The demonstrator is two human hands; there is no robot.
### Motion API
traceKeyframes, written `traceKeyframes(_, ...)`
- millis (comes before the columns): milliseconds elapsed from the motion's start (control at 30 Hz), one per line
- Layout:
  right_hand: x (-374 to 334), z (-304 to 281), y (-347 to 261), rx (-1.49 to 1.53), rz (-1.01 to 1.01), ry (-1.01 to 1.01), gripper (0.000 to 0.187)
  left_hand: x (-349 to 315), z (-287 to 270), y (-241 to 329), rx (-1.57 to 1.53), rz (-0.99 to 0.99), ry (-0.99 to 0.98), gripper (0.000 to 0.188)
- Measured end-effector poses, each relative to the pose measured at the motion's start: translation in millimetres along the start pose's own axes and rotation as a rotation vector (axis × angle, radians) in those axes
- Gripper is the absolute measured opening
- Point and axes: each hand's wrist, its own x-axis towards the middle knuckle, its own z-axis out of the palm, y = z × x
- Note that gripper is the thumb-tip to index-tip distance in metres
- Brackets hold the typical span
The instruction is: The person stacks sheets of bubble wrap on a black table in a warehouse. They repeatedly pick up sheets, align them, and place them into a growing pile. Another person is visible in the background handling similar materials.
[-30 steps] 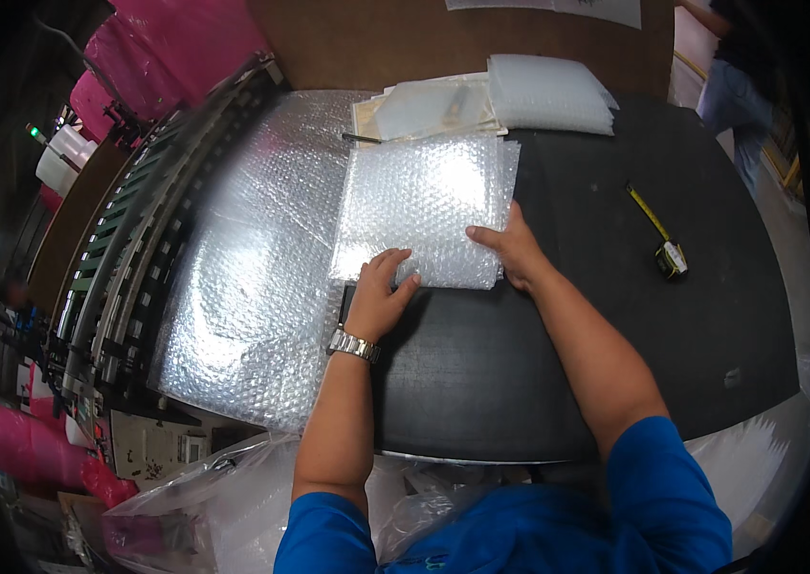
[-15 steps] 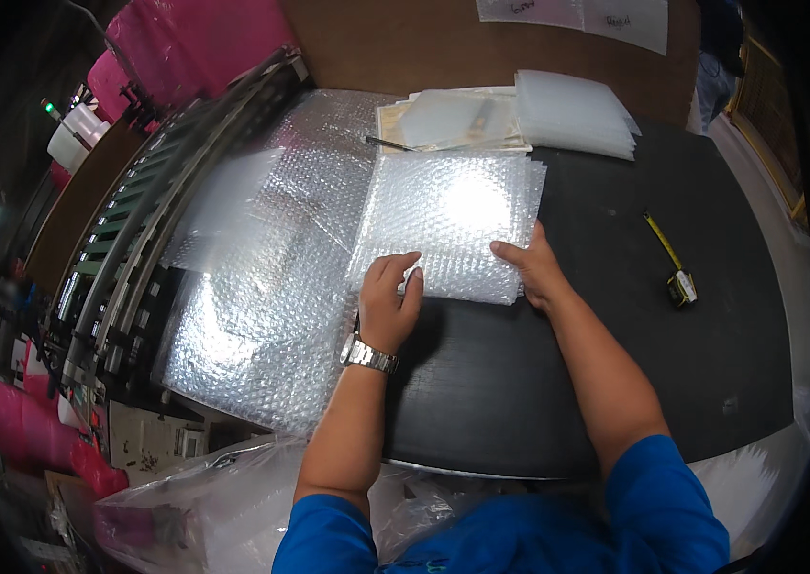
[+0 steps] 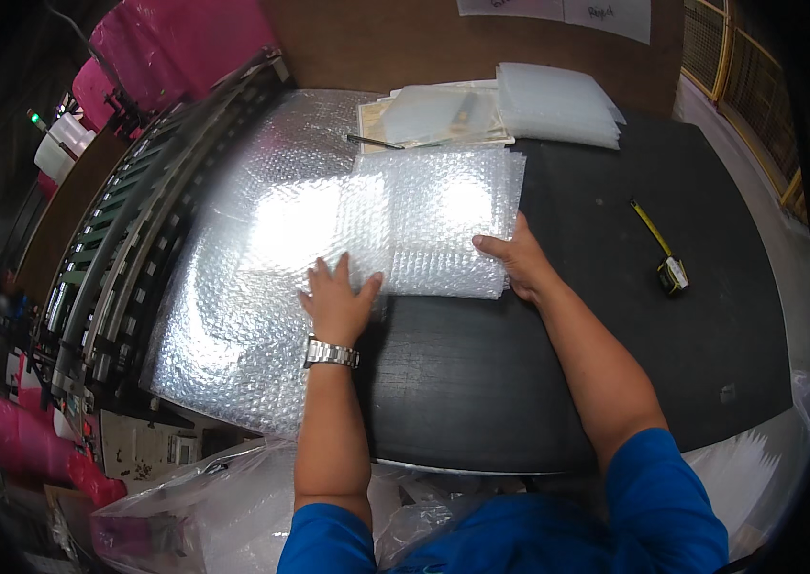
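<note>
Pressing bubble wrap piece (image 3: 443,220) flat, bench's far-left part | left hand (image 3: 338,301) spread on its near-left corner, right hand (image 3: 520,263) flat at near-right edge | light, floppy, slippery; best taken by corners

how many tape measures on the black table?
1. The yellow tape measure lies on the black table, right of the right hand, its blade pulled out toward the far edge. Others could be hidden under the bubble wrap.

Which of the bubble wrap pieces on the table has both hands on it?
The small folded bubble wrap piece at the table's middle: the left hand presses its near left corner, the right hand its near right edge. The big sheet lies beneath; the stack sits untouched.
</note>
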Motion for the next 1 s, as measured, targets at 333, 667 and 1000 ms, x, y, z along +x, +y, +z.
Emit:
traceKeyframes(333, -1.8, 5.3, -0.1, 0.003, -0.11, -0.063, 0.076, -16.4, 24.0, 42.5, -0.182, 0.643, -0.179, 0.068)
traceKeyframes(667, 3.6, 4.4, 3.3, 0.048, -0.045, 0.104, 0.073, -10.9, 3.1, 34.6, -0.701, 0.309, 0.051, 0.035)
traceKeyframes(1000, 0.7, 6.3, -1.6, 0.038, -0.018, 0.116, 0.071, -6.6, 7.1, 23.6, -0.837, 0.237, 0.186, 0.022)
